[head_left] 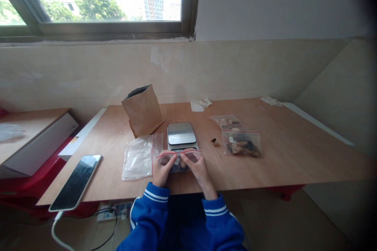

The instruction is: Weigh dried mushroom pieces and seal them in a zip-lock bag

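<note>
Both hands pinch the red-edged top of a clear zip bag (180,165) with brown and dark pieces inside. My left hand (161,169) grips its left part, thumb pointing inward. On the right part, my right hand (198,167) has its thumb near the other thumb. Just behind the bag stands a small scale (182,133) with a shiny metal plate; its front is partly hidden. Left of my left hand lie flat clear zip bags (138,159) with red edges. Whether the held bag's seal is closed I cannot tell.
A brown paper bag (144,111) stands open at the back left. To the right lie filled zip bags (243,143) and small brown pieces (215,141). A phone (77,182) with a cable lies at the table's left edge. Crumpled tissue (204,103) sits by the wall.
</note>
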The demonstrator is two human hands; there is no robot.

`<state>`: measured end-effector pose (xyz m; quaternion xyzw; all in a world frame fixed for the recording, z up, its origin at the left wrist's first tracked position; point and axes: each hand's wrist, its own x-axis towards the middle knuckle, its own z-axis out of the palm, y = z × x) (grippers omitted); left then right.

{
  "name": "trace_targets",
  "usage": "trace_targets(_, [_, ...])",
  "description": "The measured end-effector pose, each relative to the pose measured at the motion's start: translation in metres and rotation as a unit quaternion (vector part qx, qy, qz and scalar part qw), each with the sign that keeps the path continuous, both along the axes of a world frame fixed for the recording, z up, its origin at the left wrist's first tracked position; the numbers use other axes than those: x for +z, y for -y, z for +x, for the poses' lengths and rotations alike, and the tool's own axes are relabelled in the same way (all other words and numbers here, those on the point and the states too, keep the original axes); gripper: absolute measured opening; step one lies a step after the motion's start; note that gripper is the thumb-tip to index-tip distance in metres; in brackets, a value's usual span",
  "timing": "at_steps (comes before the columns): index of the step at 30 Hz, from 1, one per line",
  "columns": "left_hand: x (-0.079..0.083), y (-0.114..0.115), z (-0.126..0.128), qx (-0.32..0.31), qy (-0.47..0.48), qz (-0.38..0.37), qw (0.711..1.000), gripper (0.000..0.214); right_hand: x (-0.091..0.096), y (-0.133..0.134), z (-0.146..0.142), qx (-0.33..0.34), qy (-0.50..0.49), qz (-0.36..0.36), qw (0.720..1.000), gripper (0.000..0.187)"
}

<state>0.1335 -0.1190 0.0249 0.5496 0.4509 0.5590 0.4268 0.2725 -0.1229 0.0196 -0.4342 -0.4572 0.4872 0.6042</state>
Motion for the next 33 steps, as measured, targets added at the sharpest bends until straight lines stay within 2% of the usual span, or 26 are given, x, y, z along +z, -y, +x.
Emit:
trace_targets(10, [0.003, 0.002, 0.002, 0.015, 0.019, -0.005, 1.000, 0.022, 0.007, 0.003, -0.003, 0.009, 0.021, 0.029, 0.999, 0.023])
trace_targets(15, [0.002, 0.002, 0.001, 0.013, 0.011, -0.004, 1.000, 0.021, 0.006, 0.002, -0.008, -0.035, 0.027, 0.048, 0.998, 0.020])
trace_targets(20, [0.000, 0.002, 0.001, 0.038, -0.012, 0.004, 0.999, 0.020, 0.003, 0.001, -0.013, -0.087, 0.058, 0.084, 0.991, 0.018])
trace_targets(23, [0.001, 0.003, 0.001, 0.054, 0.008, 0.001, 0.998, 0.020, 0.002, 0.001, -0.014, -0.082, 0.083, 0.092, 0.989, 0.023])
trace_targets(25, [0.001, 0.002, 0.000, 0.057, 0.022, -0.009, 0.998, 0.020, 0.001, 0.001, -0.012, -0.064, 0.084, 0.082, 0.991, 0.027])
trace_targets(29, [-0.001, 0.001, -0.002, 0.083, 0.041, -0.026, 0.995, 0.021, -0.004, 0.001, -0.003, -0.023, 0.041, 0.030, 0.998, 0.051])
trace_targets(31, [-0.001, 0.000, -0.002, 0.087, 0.043, -0.035, 0.995, 0.023, -0.007, 0.001, 0.000, -0.034, 0.046, 0.005, 0.998, 0.055])
trace_targets(33, [-0.002, 0.001, -0.001, 0.075, 0.045, -0.040, 0.995, 0.028, -0.009, 0.001, 0.001, -0.072, 0.060, -0.006, 0.996, 0.054])
